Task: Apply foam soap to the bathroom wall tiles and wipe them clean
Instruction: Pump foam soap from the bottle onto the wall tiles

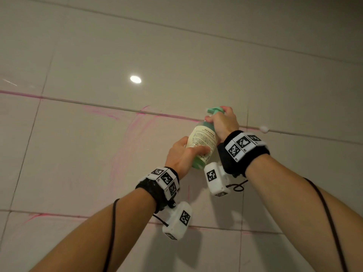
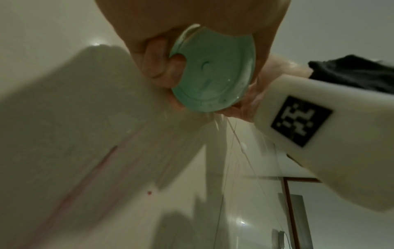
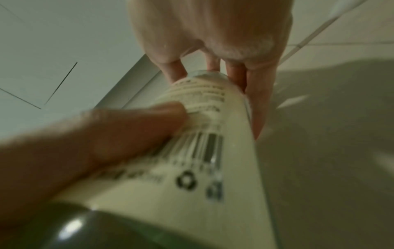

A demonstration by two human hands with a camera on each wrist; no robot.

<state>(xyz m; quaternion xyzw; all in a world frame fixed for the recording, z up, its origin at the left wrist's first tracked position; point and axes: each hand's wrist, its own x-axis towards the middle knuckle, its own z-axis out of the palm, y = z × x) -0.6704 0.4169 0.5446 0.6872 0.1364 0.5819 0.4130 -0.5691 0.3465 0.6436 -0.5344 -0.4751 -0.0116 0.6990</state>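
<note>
A green foam soap bottle (image 1: 202, 144) with a cream label is raised against the beige wall tiles (image 1: 98, 144), its pump head (image 1: 215, 109) pointing left at the wall. My left hand (image 1: 182, 156) grips the bottle's lower body, thumb across the label. My right hand (image 1: 223, 122) curls over the pump head and neck. In the left wrist view the bottle's round green base (image 2: 211, 70) sits in my left hand (image 2: 153, 55). The right wrist view shows the label and barcode (image 3: 202, 143) with my right hand's fingers (image 3: 234, 74) at the neck. Pink streaks (image 1: 127, 138) mark the tiles.
A small blob of white foam (image 1: 263, 129) sticks to the grout line right of the bottle. More pink marks run along the grout lines (image 1: 39, 214). A ceiling light reflects on the glossy tile (image 1: 135, 79). Cables hang from both wrist cameras.
</note>
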